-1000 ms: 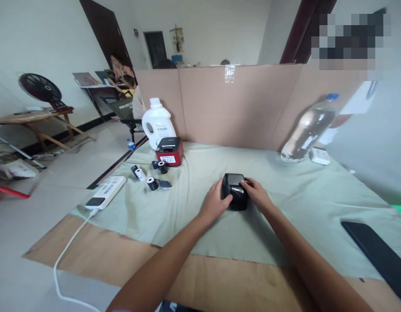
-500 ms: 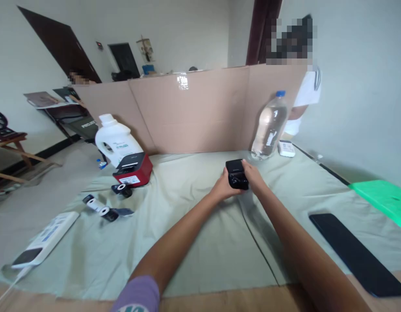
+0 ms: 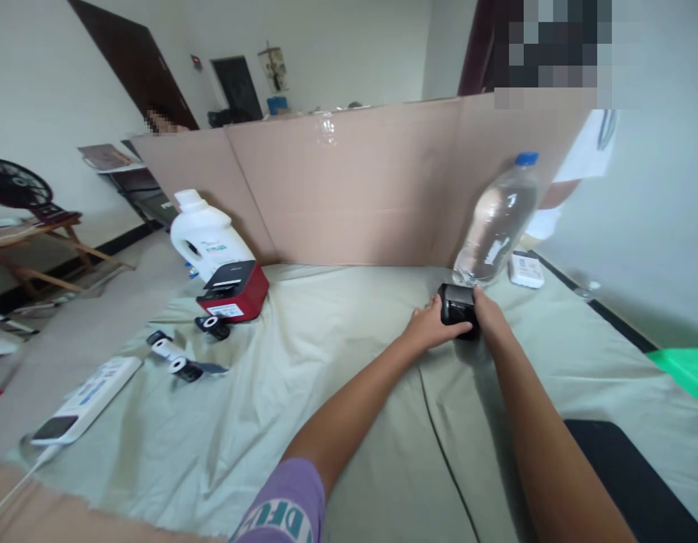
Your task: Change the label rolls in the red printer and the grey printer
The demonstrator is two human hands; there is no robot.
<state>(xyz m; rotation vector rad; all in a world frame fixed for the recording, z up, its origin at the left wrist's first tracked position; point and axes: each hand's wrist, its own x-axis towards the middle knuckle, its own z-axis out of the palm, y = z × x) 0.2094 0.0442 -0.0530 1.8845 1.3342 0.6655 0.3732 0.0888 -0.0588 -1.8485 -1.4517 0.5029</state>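
Black label printer [image 3: 457,309] sits on the pale green cloth [image 3: 338,362] over the worktop, far side, just in front of the clear water bottle [image 3: 496,222] and near the cardboard screen [image 3: 349,188]. I have my left hand [image 3: 431,328] wrapped on its left flank and my right hand [image 3: 485,317] on its right, both grips closed around the casing. I judge it small, rigid and light, a smooth plastic shell that could slip, so holding the two side walls low looks safest. Off to the left lie a red printer [image 3: 233,290], a white jug [image 3: 205,234] and label rolls [image 3: 176,362].
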